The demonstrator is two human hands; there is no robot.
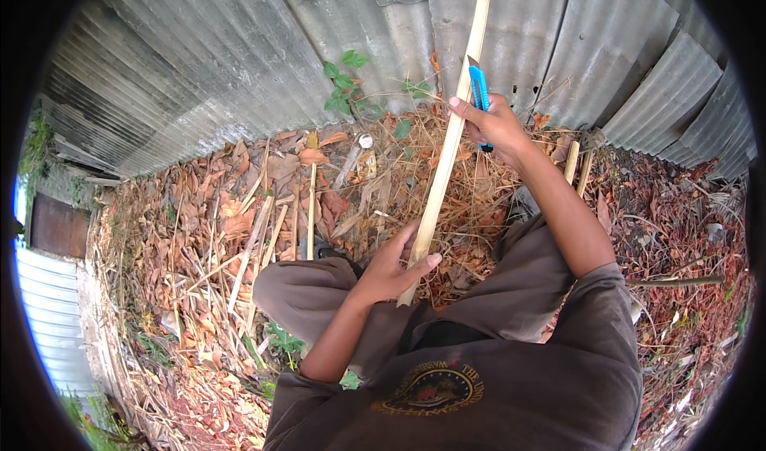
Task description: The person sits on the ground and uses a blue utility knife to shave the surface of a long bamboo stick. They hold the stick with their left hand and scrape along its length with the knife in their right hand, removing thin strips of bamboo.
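Steadying a pale wooden strip mid-view, slanting from one o'clock down toward six. Gripping near the lower end with the left hand, with fingers curled around the wood. Clasping a blue cutter toward one o'clock in folded fingers of the right hand, with thumb over the strip. Apparently lining up strip and cutter; probably calling next for a firm lower grip and careful blade control.

The leaf-littered ground is bounded along its far edge by corrugated metal sheets (grey, partly overlapping); near that edge, a green-leaved plant and a small, round whitish object are seen.
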